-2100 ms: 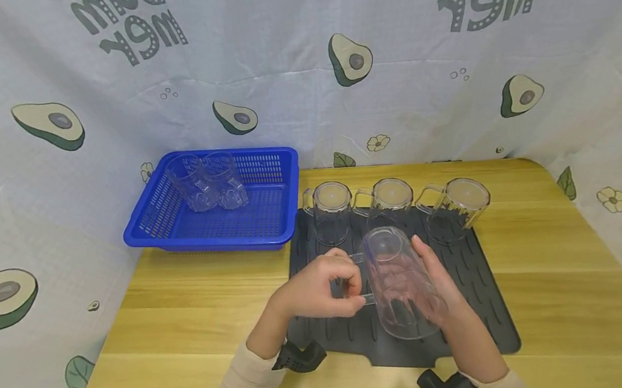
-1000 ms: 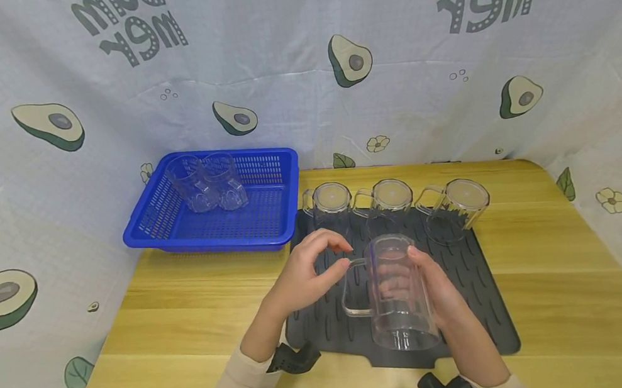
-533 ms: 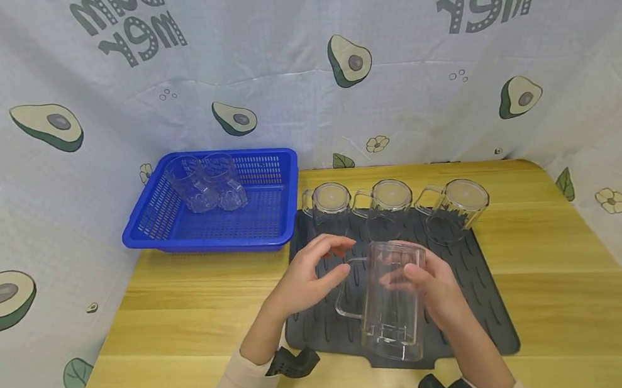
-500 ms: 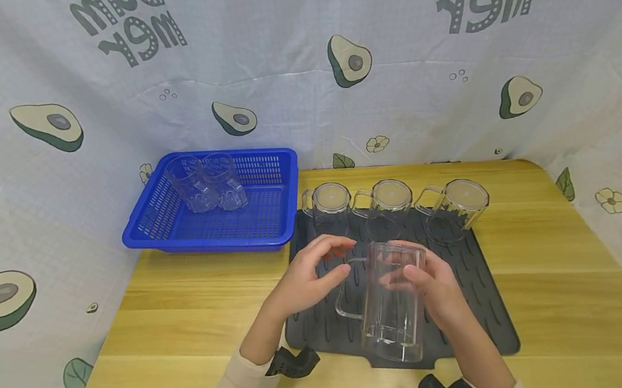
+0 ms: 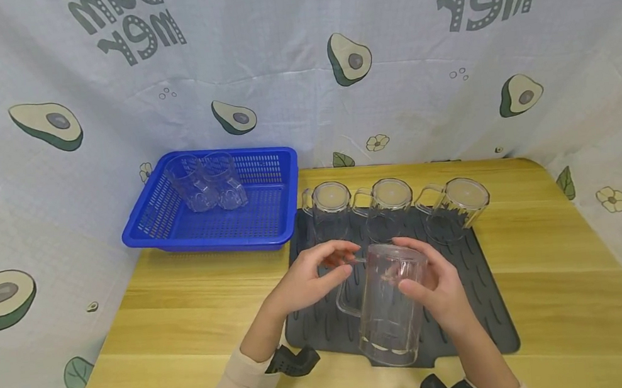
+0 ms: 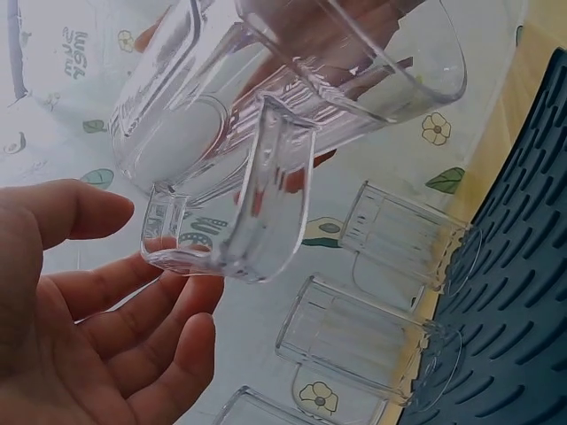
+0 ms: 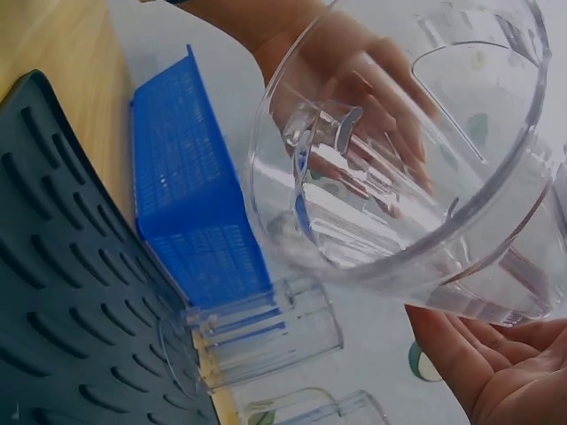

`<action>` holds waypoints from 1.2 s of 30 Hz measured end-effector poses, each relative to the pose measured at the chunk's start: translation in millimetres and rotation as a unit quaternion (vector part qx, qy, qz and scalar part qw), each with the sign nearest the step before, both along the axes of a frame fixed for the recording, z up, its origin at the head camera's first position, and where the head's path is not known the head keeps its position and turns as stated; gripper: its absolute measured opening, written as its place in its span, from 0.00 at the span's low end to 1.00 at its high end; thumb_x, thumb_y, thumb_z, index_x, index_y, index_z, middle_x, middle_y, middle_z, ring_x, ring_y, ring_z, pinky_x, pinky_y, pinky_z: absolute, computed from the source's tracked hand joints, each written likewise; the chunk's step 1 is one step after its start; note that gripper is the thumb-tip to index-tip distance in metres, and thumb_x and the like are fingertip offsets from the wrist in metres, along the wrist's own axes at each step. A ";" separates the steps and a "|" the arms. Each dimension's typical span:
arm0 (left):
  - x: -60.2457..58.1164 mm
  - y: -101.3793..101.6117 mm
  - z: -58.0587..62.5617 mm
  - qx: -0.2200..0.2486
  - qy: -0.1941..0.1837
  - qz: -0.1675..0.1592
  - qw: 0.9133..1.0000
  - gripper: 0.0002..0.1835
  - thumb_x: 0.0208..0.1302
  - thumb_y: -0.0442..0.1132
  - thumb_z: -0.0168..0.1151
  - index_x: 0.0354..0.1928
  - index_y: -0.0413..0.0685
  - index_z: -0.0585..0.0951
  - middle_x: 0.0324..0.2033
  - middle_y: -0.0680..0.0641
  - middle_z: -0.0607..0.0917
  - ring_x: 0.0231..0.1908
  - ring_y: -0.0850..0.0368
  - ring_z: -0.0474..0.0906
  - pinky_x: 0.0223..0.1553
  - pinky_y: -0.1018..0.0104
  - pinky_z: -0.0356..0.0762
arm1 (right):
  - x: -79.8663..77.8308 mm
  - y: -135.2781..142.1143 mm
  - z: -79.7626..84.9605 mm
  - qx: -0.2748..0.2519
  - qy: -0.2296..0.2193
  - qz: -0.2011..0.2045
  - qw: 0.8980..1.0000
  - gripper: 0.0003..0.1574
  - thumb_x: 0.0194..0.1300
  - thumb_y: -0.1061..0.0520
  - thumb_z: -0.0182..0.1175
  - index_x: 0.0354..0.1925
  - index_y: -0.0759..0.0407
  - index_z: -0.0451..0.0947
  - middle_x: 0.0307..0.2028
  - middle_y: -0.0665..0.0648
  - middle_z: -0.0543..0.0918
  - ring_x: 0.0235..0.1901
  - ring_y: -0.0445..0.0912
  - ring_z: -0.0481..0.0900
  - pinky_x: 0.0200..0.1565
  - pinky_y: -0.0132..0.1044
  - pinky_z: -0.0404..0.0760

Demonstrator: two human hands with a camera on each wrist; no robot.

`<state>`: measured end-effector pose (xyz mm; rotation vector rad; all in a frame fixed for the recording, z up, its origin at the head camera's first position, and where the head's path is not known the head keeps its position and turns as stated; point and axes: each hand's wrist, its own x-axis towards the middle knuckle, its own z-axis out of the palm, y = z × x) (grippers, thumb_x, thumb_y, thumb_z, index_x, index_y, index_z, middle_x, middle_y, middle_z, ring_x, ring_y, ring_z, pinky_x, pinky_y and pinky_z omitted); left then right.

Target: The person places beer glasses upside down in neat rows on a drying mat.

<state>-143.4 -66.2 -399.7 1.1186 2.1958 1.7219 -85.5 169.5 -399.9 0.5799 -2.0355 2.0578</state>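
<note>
My right hand (image 5: 440, 288) holds a clear plastic mug (image 5: 387, 319) near its base end, thumb in front and fingers behind. The mug is tilted upside down over the dark ribbed mat (image 5: 325, 331), its mouth toward me, as the right wrist view shows. Its handle (image 6: 275, 195) points left. Close beside that handle is my left hand (image 5: 305, 280), fingers loosely bent and thumb apart from them. In the left wrist view its fingertips (image 6: 204, 288) lie right at the handle's outer corner.
Three clear mugs (image 5: 331, 199) stand upside down in a row along the mat's far edge, handles to the left. A blue plastic basket (image 5: 208, 246) at the back left has two more clear mugs (image 5: 224, 181) lying in it. A patterned curtain (image 5: 289, 95) hangs behind the wooden table (image 5: 199, 326).
My left hand has let go of the mug's handle and lies loosely by it. The mug has swung its mouth toward me, and my right hand's hold has moved toward the base end.
</note>
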 end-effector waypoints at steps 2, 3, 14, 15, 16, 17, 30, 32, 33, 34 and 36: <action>-0.8 0.4 -0.8 -0.001 -0.010 -0.003 1.000 0.17 0.71 0.33 0.55 0.59 0.38 0.76 0.46 0.42 0.83 0.45 0.58 0.78 0.48 0.64 0.77 | -0.2 1.0 -0.8 0.002 0.012 0.001 1.000 0.34 0.56 0.70 0.63 0.62 0.66 0.70 0.48 0.56 0.78 0.40 0.45 0.83 0.37 0.35 0.84; -1.3 0.6 -1.2 0.000 -0.015 -0.005 1.000 0.16 0.71 0.33 0.55 0.58 0.38 0.76 0.46 0.42 0.83 0.45 0.58 0.78 0.48 0.63 0.77 | -0.4 1.6 -1.5 0.000 0.018 0.004 1.000 0.35 0.55 0.71 0.63 0.62 0.66 0.69 0.48 0.56 0.79 0.40 0.44 0.83 0.37 0.35 0.84; -6.0 4.1 -6.8 0.008 -0.044 -0.019 0.999 0.12 0.69 0.32 0.58 0.52 0.38 0.80 0.42 0.44 0.84 0.42 0.58 0.79 0.42 0.60 0.80 | -1.4 7.5 -7.9 0.010 0.082 0.034 0.996 0.42 0.50 0.72 0.68 0.63 0.74 0.65 0.51 0.55 0.79 0.44 0.44 0.83 0.40 0.33 0.83; -6.3 4.4 -7.6 0.009 -0.043 -0.021 0.999 0.12 0.68 0.32 0.58 0.52 0.37 0.80 0.42 0.44 0.84 0.42 0.59 0.79 0.42 0.61 0.80 | -1.1 8.3 -8.6 0.017 0.083 0.031 0.996 0.43 0.50 0.71 0.68 0.63 0.75 0.64 0.51 0.54 0.79 0.45 0.43 0.82 0.40 0.32 0.83; -6.4 4.7 -8.3 0.011 -0.042 -0.023 0.999 0.12 0.68 0.31 0.58 0.52 0.36 0.80 0.42 0.44 0.84 0.41 0.59 0.79 0.42 0.62 0.80 | -0.6 9.2 -9.3 0.024 0.083 0.028 0.996 0.43 0.50 0.71 0.69 0.63 0.76 0.63 0.52 0.54 0.79 0.45 0.43 0.82 0.41 0.32 0.82; -6.6 5.1 -8.9 0.013 -0.041 -0.026 0.999 0.13 0.68 0.31 0.59 0.52 0.35 0.80 0.41 0.44 0.83 0.41 0.59 0.79 0.42 0.62 0.80 | -0.2 10.1 -10.0 0.029 0.082 0.025 0.996 0.44 0.49 0.71 0.69 0.63 0.77 0.63 0.52 0.53 0.79 0.46 0.43 0.81 0.41 0.32 0.82; -7.7 9.4 -13.1 0.004 -0.070 -0.040 0.997 0.11 0.68 0.32 0.59 0.50 0.37 0.81 0.40 0.44 0.84 0.41 0.60 0.80 0.43 0.63 0.80 | 1.8 15.1 -17.0 0.025 0.108 0.036 0.993 0.49 0.46 0.71 0.71 0.63 0.80 0.60 0.54 0.56 0.78 0.48 0.43 0.80 0.46 0.31 0.79; -8.4 11.2 -14.5 0.000 -0.076 -0.047 0.996 0.11 0.69 0.32 0.59 0.50 0.36 0.81 0.41 0.43 0.84 0.41 0.61 0.80 0.43 0.63 0.80 | 3.3 16.6 -17.4 0.031 0.101 0.029 0.994 0.50 0.44 0.73 0.71 0.64 0.80 0.59 0.55 0.56 0.77 0.49 0.43 0.79 0.47 0.31 0.78; -8.7 12.3 -15.1 -0.003 -0.078 -0.050 0.996 0.11 0.69 0.32 0.58 0.50 0.36 0.81 0.41 0.43 0.84 0.41 0.61 0.80 0.43 0.63 0.80 | 4.2 17.7 -17.7 0.035 0.097 0.024 0.994 0.51 0.42 0.74 0.70 0.64 0.79 0.59 0.55 0.55 0.77 0.49 0.43 0.79 0.48 0.31 0.77; -8.9 13.5 -15.7 -0.005 -0.078 -0.052 0.996 0.11 0.69 0.32 0.58 0.50 0.36 0.81 0.41 0.43 0.84 0.41 0.61 0.80 0.43 0.64 0.80 | 5.1 18.9 -18.3 0.039 0.093 0.021 0.995 0.52 0.41 0.75 0.70 0.64 0.79 0.59 0.55 0.55 0.77 0.49 0.43 0.79 0.48 0.30 0.77; -8.8 15.7 -16.4 -0.010 -0.076 -0.053 0.996 0.11 0.70 0.32 0.57 0.51 0.36 0.81 0.41 0.43 0.84 0.41 0.62 0.80 0.43 0.64 0.80 | 6.6 21.5 -19.8 0.044 0.088 0.017 0.995 0.53 0.39 0.77 0.69 0.65 0.79 0.59 0.56 0.55 0.76 0.50 0.43 0.78 0.48 0.30 0.77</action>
